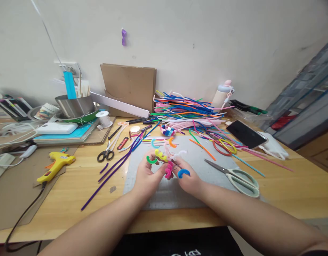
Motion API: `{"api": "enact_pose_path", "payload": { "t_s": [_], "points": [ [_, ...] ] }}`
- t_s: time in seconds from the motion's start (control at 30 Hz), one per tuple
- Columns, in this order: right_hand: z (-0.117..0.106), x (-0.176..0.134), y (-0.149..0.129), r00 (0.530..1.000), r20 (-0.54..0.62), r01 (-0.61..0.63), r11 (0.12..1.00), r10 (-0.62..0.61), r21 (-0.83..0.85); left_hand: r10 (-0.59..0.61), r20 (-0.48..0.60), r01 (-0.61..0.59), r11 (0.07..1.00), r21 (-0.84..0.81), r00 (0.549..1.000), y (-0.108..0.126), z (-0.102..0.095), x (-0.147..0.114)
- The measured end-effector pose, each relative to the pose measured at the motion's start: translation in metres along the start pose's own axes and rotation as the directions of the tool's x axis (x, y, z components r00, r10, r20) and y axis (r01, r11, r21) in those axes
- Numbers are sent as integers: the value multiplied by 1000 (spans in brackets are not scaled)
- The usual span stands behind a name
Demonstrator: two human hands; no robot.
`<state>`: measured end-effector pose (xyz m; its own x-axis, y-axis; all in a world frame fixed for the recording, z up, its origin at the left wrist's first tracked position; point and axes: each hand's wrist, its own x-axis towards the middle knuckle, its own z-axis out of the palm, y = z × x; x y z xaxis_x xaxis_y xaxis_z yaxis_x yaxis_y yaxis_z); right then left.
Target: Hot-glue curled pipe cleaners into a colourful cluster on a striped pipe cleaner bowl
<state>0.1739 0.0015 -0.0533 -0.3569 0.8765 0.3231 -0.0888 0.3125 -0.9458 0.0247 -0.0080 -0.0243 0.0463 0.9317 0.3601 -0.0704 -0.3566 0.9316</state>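
Note:
Between both hands, above a grey mat (pixel 158 199), is a bunch of curled pipe cleaners (pixel 161 155) in yellow, green, light blue, orange, white, pink and blue. My left hand (pixel 148 177) is closed around its left side, with the thumb near a bright pink curl. On the other side my right hand (pixel 189 179) is closed too, a blue curl lying across the thumb side. Thin dark strands show between the fingers. Where the fingertips meet, the curls hide them. Green-handled scissors (pixel 242 181) lie on the mat to the right of my right hand.
Behind the mat is a large heap of loose pipe cleaners (pixel 185 112). At left are a yellow glue gun (pixel 55 165) with its cord, black-handled scissors (pixel 105 155) and purple pipe cleaners (pixel 110 177). A phone (pixel 246 134) and a bottle (pixel 221 97) stand at the back right.

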Motion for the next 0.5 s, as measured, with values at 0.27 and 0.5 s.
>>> {"api": "enact_pose_path", "payload": {
  "t_s": [0.27, 0.5],
  "points": [
    [-3, 3, -11, 994, -19, 100, 982, -104, -158, 63, 46, -65, 997, 47, 997, 7, 0, 1],
    [-8, 1, -7, 983, 12, 182, 953, -185, -240, 83, 44, -87, 991, 106, 996, 16, -1, 1]
  ]
}}
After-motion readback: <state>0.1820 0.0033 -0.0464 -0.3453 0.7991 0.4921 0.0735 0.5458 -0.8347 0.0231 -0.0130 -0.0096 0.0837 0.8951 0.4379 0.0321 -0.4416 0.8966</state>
